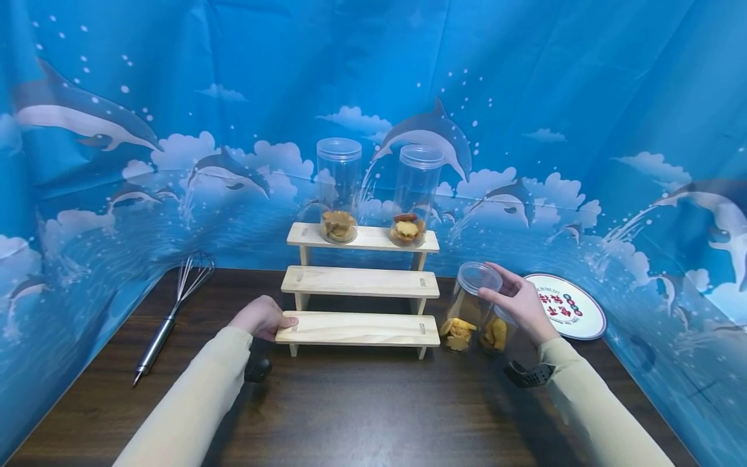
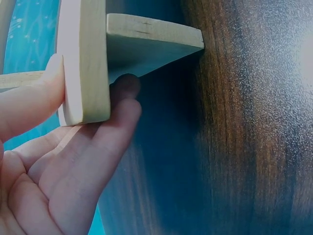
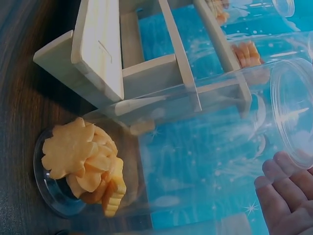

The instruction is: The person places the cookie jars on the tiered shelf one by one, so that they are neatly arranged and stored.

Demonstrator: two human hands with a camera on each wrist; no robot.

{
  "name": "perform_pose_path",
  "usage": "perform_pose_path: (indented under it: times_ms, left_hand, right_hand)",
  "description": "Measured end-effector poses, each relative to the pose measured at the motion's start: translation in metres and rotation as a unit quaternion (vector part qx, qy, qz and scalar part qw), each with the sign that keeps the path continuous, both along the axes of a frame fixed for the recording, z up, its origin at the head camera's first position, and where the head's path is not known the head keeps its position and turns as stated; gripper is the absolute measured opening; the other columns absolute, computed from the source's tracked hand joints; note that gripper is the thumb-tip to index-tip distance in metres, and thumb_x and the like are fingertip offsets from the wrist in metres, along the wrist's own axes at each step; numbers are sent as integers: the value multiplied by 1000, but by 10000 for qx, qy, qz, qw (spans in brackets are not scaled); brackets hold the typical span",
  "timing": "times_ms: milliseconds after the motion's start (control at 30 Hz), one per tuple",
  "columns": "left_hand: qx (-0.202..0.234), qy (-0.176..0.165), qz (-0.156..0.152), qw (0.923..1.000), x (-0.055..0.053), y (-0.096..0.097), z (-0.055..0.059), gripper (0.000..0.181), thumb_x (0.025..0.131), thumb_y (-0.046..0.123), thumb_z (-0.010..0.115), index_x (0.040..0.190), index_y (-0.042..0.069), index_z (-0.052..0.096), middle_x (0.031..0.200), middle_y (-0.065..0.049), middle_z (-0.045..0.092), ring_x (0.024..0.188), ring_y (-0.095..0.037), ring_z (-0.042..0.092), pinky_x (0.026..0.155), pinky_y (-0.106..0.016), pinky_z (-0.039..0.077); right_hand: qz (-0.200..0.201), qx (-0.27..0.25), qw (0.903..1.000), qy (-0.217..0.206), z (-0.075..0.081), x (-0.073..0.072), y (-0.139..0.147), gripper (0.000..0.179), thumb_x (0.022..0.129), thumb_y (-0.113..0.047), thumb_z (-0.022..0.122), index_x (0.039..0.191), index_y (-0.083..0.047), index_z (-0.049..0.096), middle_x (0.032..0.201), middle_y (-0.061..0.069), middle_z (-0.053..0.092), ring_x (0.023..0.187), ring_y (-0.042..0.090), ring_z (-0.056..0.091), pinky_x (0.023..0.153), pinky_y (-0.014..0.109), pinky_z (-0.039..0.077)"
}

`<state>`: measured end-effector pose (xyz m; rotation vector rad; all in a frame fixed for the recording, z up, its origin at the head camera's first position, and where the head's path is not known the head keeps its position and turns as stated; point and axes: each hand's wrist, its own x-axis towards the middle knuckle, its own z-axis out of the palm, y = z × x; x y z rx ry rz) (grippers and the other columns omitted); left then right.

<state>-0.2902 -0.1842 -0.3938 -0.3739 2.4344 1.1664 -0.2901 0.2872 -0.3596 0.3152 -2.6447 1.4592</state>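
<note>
My left hand (image 1: 265, 318) grips the left end of the lowest board of a three-tier wooden stand (image 1: 358, 329). In the left wrist view its thumb lies on top of the board (image 2: 83, 63) and the fingers are below. My right hand (image 1: 522, 305) holds a clear cookie jar (image 1: 461, 321) by its lid, thumb in front and a finger behind. Flower-shaped and wavy cookies (image 3: 78, 152) lie in its bottom. Whether the jar touches the table cannot be told. A second cookie jar (image 1: 495, 334) stands close by, partly hidden under the right hand.
Two more clear jars, the left one (image 1: 338, 194) and the right one (image 1: 415, 198), stand on the top tier with cookies inside. A whisk (image 1: 175, 311) lies at the left. Behind the right hand is an oval white sign (image 1: 574, 311). A blue dolphin cloth (image 1: 373, 78) hangs behind the table.
</note>
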Motion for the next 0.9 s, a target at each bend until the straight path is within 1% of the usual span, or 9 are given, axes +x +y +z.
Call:
perform_pose_path:
  times_ms: [67, 233, 333, 533, 600, 767, 900]
  left_hand:
    - [-8, -2, 47, 10000, 1, 2, 0, 36, 89, 12, 67, 108, -16, 55, 90, -19, 62, 80, -25, 64, 72, -38, 57]
    - [0, -3, 54, 10000, 2, 3, 0, 37, 90, 12, 66, 110, -16, 54, 89, -18, 61, 79, -24, 62, 74, -37, 57]
    - [56, 2, 50, 10000, 3, 2, 2, 37, 90, 12, 66, 111, -17, 54, 89, -17, 60, 79, -23, 62, 74, -37, 57]
    - [96, 19, 31, 9999, 4, 0, 5, 38, 89, 12, 67, 110, -17, 54, 87, -16, 60, 76, -22, 61, 73, -37, 57]
    - [52, 20, 27, 10000, 4, 0, 4, 37, 89, 12, 67, 110, -16, 55, 87, -16, 60, 75, -22, 62, 72, -36, 57]
    - [-8, -32, 62, 10000, 1, 1, 3, 38, 89, 14, 67, 110, -15, 55, 87, -16, 61, 76, -23, 62, 72, -35, 57]
    - [-10, -40, 39, 10000, 2, 2, 4, 38, 89, 14, 67, 111, -15, 55, 88, -16, 61, 77, -23, 63, 72, -35, 57]
  right_hand:
    - [-30, -45, 10000, 24, -1, 0, 0, 59, 91, -35, 63, 144, -18, 42, 140, 14, 49, 112, 11, 56, 86, 15, 46]
    - [-50, -272, 9996, 105, 2, 1, 0, 59, 92, -33, 63, 144, -17, 41, 139, 15, 49, 98, 2, 56, 80, 15, 46]
    - [-14, -433, 9990, 148, 5, 2, 0, 60, 93, -31, 62, 145, -15, 39, 141, 15, 47, 96, 2, 56, 79, 15, 46]
    - [-126, -336, 9991, 247, 17, 4, -1, 60, 93, -35, 61, 146, -17, 38, 143, 14, 45, 100, 3, 55, 81, 13, 46]
    - [-190, -348, 9989, 243, 22, 6, -3, 60, 93, -36, 61, 146, -19, 38, 144, 13, 45, 104, 1, 54, 83, 12, 46]
    - [-275, -609, 9974, 261, 36, 9, -7, 60, 92, -36, 61, 145, -21, 39, 143, 13, 45, 109, -1, 53, 85, 12, 45]
    - [-262, -780, 9954, 493, 45, 12, -10, 58, 93, -32, 61, 145, -18, 40, 141, 16, 47, 107, -2, 55, 84, 12, 47]
